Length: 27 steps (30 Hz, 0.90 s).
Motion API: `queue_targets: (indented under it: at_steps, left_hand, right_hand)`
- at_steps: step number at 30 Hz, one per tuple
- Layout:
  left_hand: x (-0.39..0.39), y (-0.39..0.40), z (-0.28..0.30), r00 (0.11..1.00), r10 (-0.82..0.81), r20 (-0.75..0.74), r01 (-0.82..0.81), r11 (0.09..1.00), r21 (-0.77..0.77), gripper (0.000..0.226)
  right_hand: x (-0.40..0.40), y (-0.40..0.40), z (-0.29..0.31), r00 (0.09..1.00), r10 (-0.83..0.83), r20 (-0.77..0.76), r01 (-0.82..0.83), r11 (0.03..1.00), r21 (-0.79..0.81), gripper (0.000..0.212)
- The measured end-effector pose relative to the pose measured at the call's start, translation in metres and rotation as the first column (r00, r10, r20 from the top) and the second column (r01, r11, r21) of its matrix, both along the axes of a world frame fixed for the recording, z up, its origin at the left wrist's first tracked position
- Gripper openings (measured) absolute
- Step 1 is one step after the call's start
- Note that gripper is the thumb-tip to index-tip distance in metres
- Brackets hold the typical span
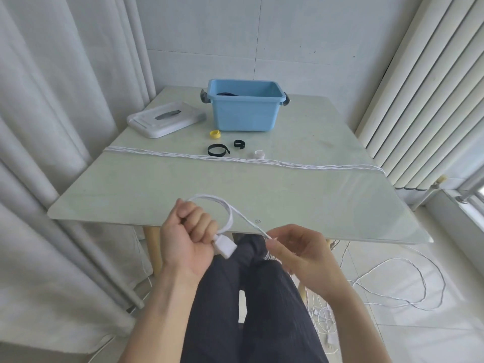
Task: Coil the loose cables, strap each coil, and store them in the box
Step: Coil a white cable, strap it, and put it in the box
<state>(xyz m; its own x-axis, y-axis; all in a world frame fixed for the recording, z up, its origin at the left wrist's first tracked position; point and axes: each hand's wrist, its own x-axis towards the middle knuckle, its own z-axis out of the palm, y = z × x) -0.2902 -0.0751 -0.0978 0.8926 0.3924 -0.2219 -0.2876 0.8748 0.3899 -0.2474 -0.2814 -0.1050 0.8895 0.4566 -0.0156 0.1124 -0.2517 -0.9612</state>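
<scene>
both hands (188, 239) (296, 254) grip the white cable (230, 218) over the table's near edge (314, 235), box (245, 108) far back

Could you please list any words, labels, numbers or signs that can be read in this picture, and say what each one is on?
No text can be read.
A small round mark is printed on the table near its front edge, too small to make out.
The blue box, the white lid and the white cable's plug show no lettering.
</scene>
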Motion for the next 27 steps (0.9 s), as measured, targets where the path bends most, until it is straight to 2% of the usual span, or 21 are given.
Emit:
queue_targets:
  at_steps: [3, 6, 8, 10, 13, 15, 16, 17, 19, 21, 23, 25, 27]
  left_hand:
    - [-0.002, 0.019, 0.001, 0.989, 0.150, 0.015, -0.150, 0.989, 0.015, 0.044]
    - [-0.004, 0.023, 0.004, 0.980, 0.192, 0.049, -0.196, 0.978, 0.076, 0.023]
    - [-0.002, 0.018, 0.005, 0.978, 0.192, 0.078, -0.201, 0.969, 0.142, 0.017]
    - [0.001, 0.012, 0.005, 0.981, 0.169, 0.098, -0.188, 0.954, 0.232, 0.025]
    - [0.003, 0.004, 0.008, 0.997, 0.015, 0.079, -0.047, 0.903, 0.427, 0.026]
    - [0.002, 0.001, 0.006, 0.995, -0.102, -0.014, 0.086, 0.757, 0.648, 0.012]
    - [0.001, 0.000, 0.004, 0.983, -0.165, -0.078, 0.168, 0.649, 0.742, 0.010]
    - [-0.001, 0.000, 0.001, 0.962, -0.227, -0.153, 0.255, 0.537, 0.804, 0.019]
    - [-0.003, -0.002, -0.003, 0.897, -0.337, -0.287, 0.401, 0.342, 0.850, 0.029]
    - [-0.006, -0.005, -0.004, 0.818, -0.438, -0.373, 0.498, 0.213, 0.841, 0.032]
    - [-0.008, -0.009, -0.003, 0.741, -0.551, -0.384, 0.568, 0.208, 0.797, 0.034]
    - [-0.008, -0.014, -0.001, 0.692, -0.641, -0.333, 0.615, 0.281, 0.736, 0.039]
    - [-0.007, -0.018, 0.001, 0.690, -0.664, -0.287, 0.640, 0.376, 0.670, 0.039]
  right_hand:
    - [0.008, -0.019, -0.010, 0.995, -0.053, 0.090, 0.073, 0.968, -0.241, 0.007]
    - [0.007, -0.026, -0.014, 0.993, -0.066, 0.096, 0.093, 0.946, -0.310, 0.013]
    - [0.002, -0.023, -0.012, 0.997, 0.019, 0.071, 0.007, 0.940, -0.341, 0.016]
    - [-0.007, -0.015, -0.007, 0.983, 0.183, 0.028, -0.155, 0.895, -0.418, 0.017]
    - [-0.019, -0.004, 0.000, 0.949, 0.314, 0.015, -0.276, 0.857, -0.435, 0.019]
    - [-0.022, 0.001, 0.001, 0.949, 0.312, 0.046, -0.273, 0.886, -0.375, 0.018]
    - [-0.023, 0.002, 0.002, 0.955, 0.289, 0.062, -0.255, 0.911, -0.325, 0.017]
    - [-0.023, 0.003, 0.002, 0.964, 0.252, 0.081, -0.224, 0.939, -0.260, 0.016]
    - [-0.021, 0.004, 0.004, 0.981, 0.152, 0.123, -0.137, 0.983, -0.125, 0.017]
    - [-0.016, 0.004, 0.008, 0.988, 0.043, 0.151, -0.041, 0.999, -0.010, 0.019]
    - [-0.010, 0.005, 0.010, 0.986, -0.060, 0.156, 0.051, 0.997, 0.064, 0.023]
    - [-0.003, 0.006, 0.012, 0.976, -0.146, 0.160, 0.130, 0.986, 0.106, 0.024]
    - [0.000, 0.010, 0.011, 0.967, -0.171, 0.187, 0.158, 0.984, 0.084, 0.018]
